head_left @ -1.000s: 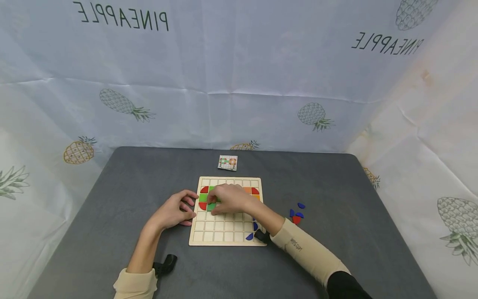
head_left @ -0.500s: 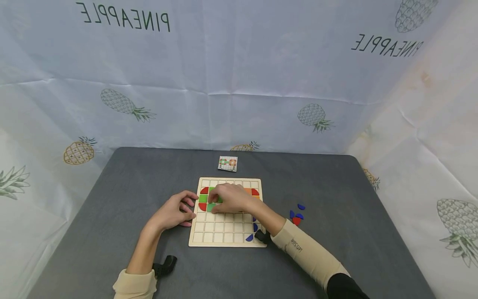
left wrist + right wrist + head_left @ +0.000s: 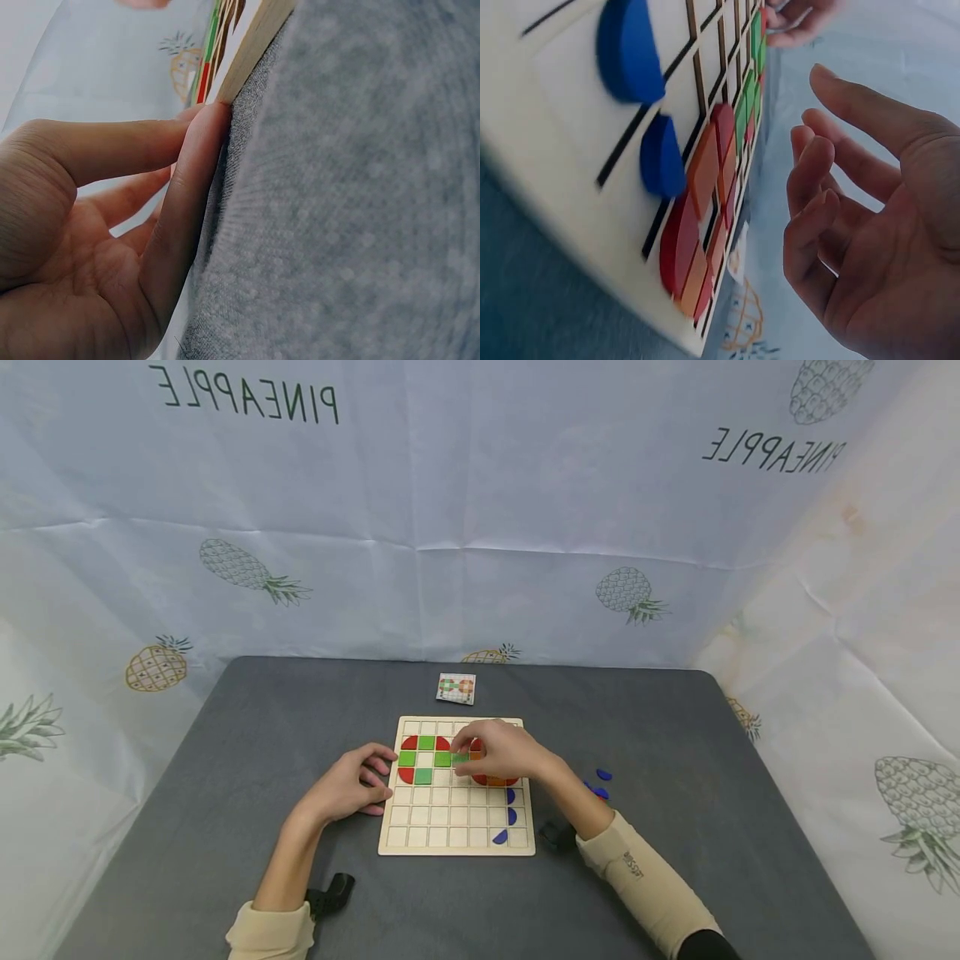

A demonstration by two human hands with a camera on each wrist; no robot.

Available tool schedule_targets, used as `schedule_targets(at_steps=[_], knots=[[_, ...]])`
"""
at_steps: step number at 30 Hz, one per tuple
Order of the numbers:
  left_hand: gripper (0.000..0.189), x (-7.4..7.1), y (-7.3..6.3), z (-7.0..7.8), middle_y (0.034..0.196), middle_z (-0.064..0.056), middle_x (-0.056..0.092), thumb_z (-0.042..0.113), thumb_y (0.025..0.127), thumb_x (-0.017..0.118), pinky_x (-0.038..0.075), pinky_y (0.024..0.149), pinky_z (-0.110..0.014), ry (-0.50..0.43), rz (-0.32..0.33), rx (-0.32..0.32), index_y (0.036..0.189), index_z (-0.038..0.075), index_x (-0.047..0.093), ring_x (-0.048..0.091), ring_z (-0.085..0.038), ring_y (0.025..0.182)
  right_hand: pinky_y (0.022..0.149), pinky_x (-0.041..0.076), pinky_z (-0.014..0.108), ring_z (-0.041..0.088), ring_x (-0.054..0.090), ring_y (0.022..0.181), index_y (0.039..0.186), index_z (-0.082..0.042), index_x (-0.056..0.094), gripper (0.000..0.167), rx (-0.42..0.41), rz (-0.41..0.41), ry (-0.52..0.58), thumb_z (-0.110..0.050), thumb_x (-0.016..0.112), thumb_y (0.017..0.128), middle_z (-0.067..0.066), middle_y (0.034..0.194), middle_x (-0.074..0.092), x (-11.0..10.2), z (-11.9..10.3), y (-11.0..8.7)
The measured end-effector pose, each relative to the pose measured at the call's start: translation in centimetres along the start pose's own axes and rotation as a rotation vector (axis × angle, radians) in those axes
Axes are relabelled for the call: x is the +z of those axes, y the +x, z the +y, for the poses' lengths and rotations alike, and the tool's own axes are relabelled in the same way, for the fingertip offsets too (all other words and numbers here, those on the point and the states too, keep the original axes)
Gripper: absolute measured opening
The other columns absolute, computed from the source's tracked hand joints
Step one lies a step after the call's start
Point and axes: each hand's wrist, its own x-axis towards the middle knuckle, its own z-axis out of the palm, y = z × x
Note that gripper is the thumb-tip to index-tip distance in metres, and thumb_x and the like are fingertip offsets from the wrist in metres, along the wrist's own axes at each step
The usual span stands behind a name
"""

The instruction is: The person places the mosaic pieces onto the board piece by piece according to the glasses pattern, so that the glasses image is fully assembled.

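My left hand [image 3: 351, 783] rests at the left edge of the wooden grid board [image 3: 450, 817]. In the left wrist view its fingertips [image 3: 208, 114] touch the board's edge. My right hand [image 3: 504, 750] is over the upper right of the board, thumb and fingers apart with nothing between them, as the right wrist view shows. It partly covers a green square [image 3: 460, 760] and the red and orange pieces [image 3: 701, 172] there. On the board's left lie green squares [image 3: 426, 742] and curved red pieces [image 3: 408, 743]. Blue half-round pieces [image 3: 512, 816] sit in the right column.
A small printed card [image 3: 456, 688] with a coloured pattern lies beyond the board. Several loose blue pieces [image 3: 603, 774] lie on the grey table [image 3: 675, 827] to the right, partly behind the right forearm. A pineapple-print curtain [image 3: 420, 527] hangs behind.
My right hand has moved right and up from the green squares, uncovering green squares and a red piece, its fingers now apart. The left hand stays at the board's edge.
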Motion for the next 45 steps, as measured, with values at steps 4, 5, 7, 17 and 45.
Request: schedule_targets(at_steps=[4, 5, 7, 17, 45], knots=[[0.056, 0.0, 0.0, 0.0, 0.117, -0.022, 0.055, -0.007, 0.093, 0.077, 0.069, 0.067, -0.039, 0.002, -0.002, 0.006, 0.144, -0.004, 0.055, 0.063, -0.026, 0.091, 0.078, 0.057, 0.025, 0.009, 0.065, 0.080, 0.121, -0.013, 0.079, 0.029, 0.037, 0.018, 0.021, -0.029, 0.083, 0.097, 0.001, 0.118, 0.080, -0.8, 0.8, -1.4], [0.056, 0.0, 0.0, 0.0, 0.117, -0.022, 0.055, -0.007, 0.093, 0.077, 0.069, 0.067, -0.039, 0.001, -0.002, 0.007, 0.144, -0.004, 0.055, 0.063, -0.026, 0.091, 0.075, 0.056, 0.025, 0.008, 0.063, 0.076, 0.121, -0.013, 0.079, 0.029, 0.052, 0.019, 0.027, -0.029, 0.083, 0.097, 0.001, 0.117, 0.080, -1.0, 1.0, -1.8], [0.056, 0.0, 0.0, 0.1, 0.117, -0.022, 0.055, -0.007, 0.093, 0.077, 0.069, 0.067, -0.039, -0.001, -0.003, 0.007, 0.144, -0.004, 0.055, 0.063, -0.026, 0.091, 0.069, 0.053, 0.023, 0.008, 0.060, 0.073, 0.121, -0.014, 0.079, 0.029, 0.084, 0.025, 0.031, -0.029, 0.083, 0.097, 0.001, 0.115, 0.079, -1.4, 1.3, -2.7], [0.057, -0.1, 0.1, 0.0, 0.118, -0.021, 0.055, -0.006, 0.093, 0.078, 0.069, 0.067, -0.040, -0.008, -0.005, 0.001, 0.145, -0.004, 0.054, 0.063, -0.026, 0.092, 0.059, 0.049, 0.023, 0.010, 0.058, 0.068, 0.126, -0.013, 0.078, 0.036, 0.170, 0.062, 0.043, -0.029, 0.086, 0.095, 0.005, 0.114, 0.078, -3.1, 3.2, -7.3], [0.056, 0.1, 0.0, 0.0, 0.117, -0.021, 0.055, -0.006, 0.094, 0.077, 0.069, 0.068, -0.038, -0.001, -0.002, 0.007, 0.145, -0.004, 0.054, 0.063, -0.026, 0.092, 0.060, 0.049, 0.022, 0.004, 0.053, 0.068, 0.114, -0.012, 0.079, 0.026, 0.256, 0.042, 0.126, -0.021, 0.089, 0.091, 0.003, 0.104, 0.073, -3.6, 8.9, -17.3]])
